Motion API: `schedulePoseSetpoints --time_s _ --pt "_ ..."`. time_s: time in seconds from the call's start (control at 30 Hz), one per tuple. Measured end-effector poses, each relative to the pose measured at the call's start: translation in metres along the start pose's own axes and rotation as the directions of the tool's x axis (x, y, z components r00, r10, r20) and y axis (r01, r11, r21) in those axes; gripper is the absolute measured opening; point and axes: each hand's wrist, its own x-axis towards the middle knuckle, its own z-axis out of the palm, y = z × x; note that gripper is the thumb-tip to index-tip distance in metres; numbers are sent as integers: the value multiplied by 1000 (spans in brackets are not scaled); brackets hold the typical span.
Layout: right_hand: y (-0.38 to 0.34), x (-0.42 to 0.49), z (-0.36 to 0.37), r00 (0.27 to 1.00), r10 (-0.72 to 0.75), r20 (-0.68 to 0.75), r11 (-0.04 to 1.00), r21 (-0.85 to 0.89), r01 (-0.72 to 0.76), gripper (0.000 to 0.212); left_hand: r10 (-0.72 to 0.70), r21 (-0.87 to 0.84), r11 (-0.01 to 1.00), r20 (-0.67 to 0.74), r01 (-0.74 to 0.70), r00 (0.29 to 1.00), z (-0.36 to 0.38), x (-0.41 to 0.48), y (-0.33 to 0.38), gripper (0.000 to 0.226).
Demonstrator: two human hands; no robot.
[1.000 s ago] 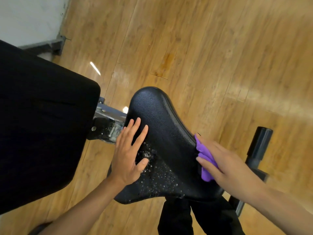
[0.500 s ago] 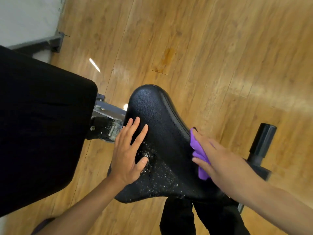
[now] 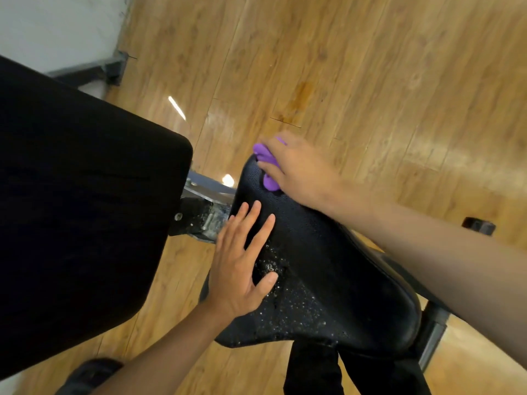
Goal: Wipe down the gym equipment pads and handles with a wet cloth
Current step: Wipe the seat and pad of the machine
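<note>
seat pad (image 3: 328, 266) is what's getting the wipe right now. it sits dead centre of the view, black and saddle-shaped, on a metal bracket (image 3: 205, 212) next to the big black back pad (image 3: 85, 209) on the left. purple cloth (image 3: 266, 159) is bunched up under the right hand (image 3: 302, 172), fingers curled over it with bits of purple poking out between them, pressing it onto the narrow far tip of the seat. left hand (image 3: 239, 266) lies flat on the seat's left side, fingers spread and straight, holding nothing. looks like it's just bracing.

progress-wise i'd say early to middling. there's a patch of whitish specks (image 3: 285, 303) on the near part of the seat by the left thumb. can't tell if that's droplets, grit or cracked vinyl, but it doesn't look finished there. back pad shows no sign either way, and the black handle end (image 3: 479, 225) off to the right, past the right forearm, isn't being touched, so my guess is those are left to do.

vs half a second back: cloth hand was down on the seat's right edge around the middle, now it's slid up to the tip. left hand hasn't budged.
</note>
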Motion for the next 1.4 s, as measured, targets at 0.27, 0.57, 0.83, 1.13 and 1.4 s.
schedulePoseSetpoints --time_s 0.27,0.57,0.83,1.13,1.4 --pt "-8 -59 -2 995 80 -56 994 80 -75 69 23 5 1000 -5 -23 1000 -1 1 -2 84" --pt "-3 -28 4 999 -46 -21 999 12 46 52 42 -2 999 -26 -42 999 2 1 -6 85" --pt "-32 43 -10 987 -45 156 968 -236 81 40 38 20 999 11 -39 999 1 0 -5 85" --pt "-9 -24 -3 989 -147 22 948 -282 147 61 71 44 997 -11 -70 997 1 0 -8 86" --pt "-41 14 15 980 -176 90 872 -449 197 42 79 65 995 -15 -77 997 4 -2 -11 83"
